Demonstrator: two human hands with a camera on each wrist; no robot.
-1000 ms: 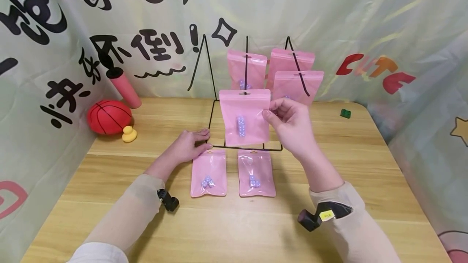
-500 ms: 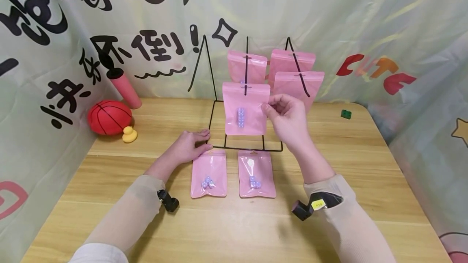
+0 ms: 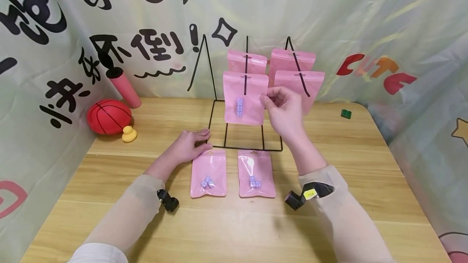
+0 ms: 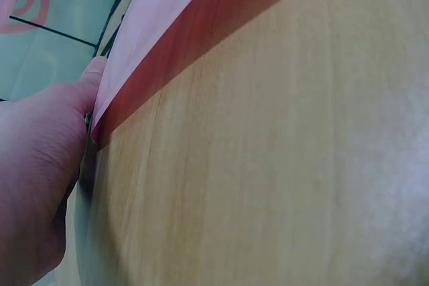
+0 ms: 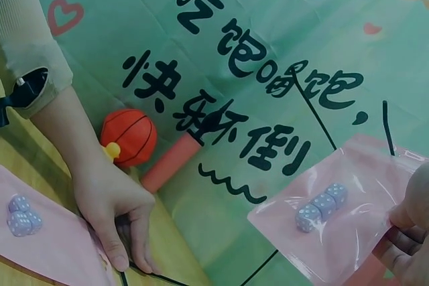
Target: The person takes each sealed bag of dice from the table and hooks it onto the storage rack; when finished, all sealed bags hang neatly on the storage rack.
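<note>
My right hand (image 3: 285, 111) pinches the right edge of a pink zip bag (image 3: 252, 113) between thumb and fingers. Lilac dice (image 5: 322, 207) show in a row inside that bag. Its top hole is at the middle prong of a black wire display rack (image 3: 246, 148), in front of another pink bag (image 3: 239, 62). The left hand (image 3: 188, 145) holds the front left corner of the rack's base, thumb in front, fingers at the side wire. Just below, a pink bag with dice (image 3: 215, 169) lies flat on the table, and a second such bag (image 3: 257, 161) lies to its right.
Two more pink bags hang on the right prong, one front bag (image 3: 292, 78) before a rear bag (image 3: 289, 58). The left prong (image 3: 199, 62) is bare. A red basketball (image 3: 109, 117), yellow duck (image 3: 129, 134) and pink cylinder (image 3: 124, 88) stand left; a green block (image 3: 345, 113) lies right.
My right hand has raised the pinched bag and moved it back along the middle prong, covering more of the bag behind. The left hand stays at the rack's corner.
</note>
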